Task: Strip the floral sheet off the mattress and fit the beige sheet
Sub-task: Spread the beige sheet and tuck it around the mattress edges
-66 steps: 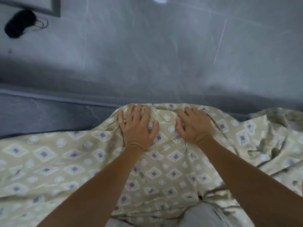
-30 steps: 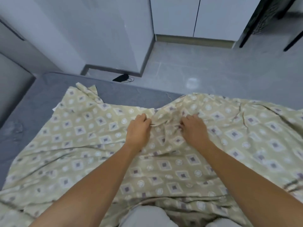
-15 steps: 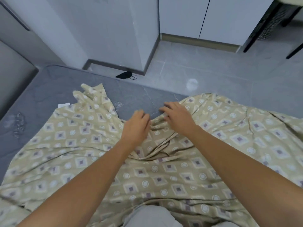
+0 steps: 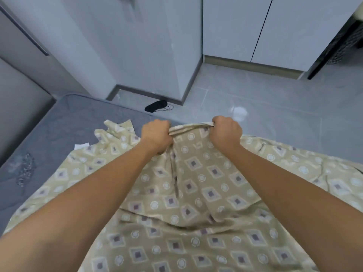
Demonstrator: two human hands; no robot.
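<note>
Gripping the far hem of the beige sheet (image 4: 196, 185) are both of the person's hands, knuckles up and fingers curled under the cloth. The left hand (image 4: 156, 135) is bunching a fold of the fabric in its closed fist, and the right hand (image 4: 226, 133) is clamping the rolled edge just beside it, so a short stretch of hem is running taut between the two fists. The sheet, beige with a print of diamonds, small squares and rings, is lying crumpled over the near part of the mattress (image 4: 59, 130), spreading from the near left edge across to the right edge, where it is hanging past the mattress side toward the floor (image 4: 265, 103). Its far left corner is sitting ruffled on the bare grey quilted mattress top, whose far left corner and left edge are lying uncovered. A small white label (image 4: 82, 146) is peeking out at the sheet's left border on the mattress; any writing on it is too small to read. On the mattress near its left edge a pale blotchy patch (image 4: 25, 171) is showing. On the tiled floor beyond the far edge of the mattress, a black eye mask (image 4: 156, 106) with thin straps is lying close to the base of a white cabinet (image 4: 149, 46). More white cabinet doors are standing behind, to the right.
</note>
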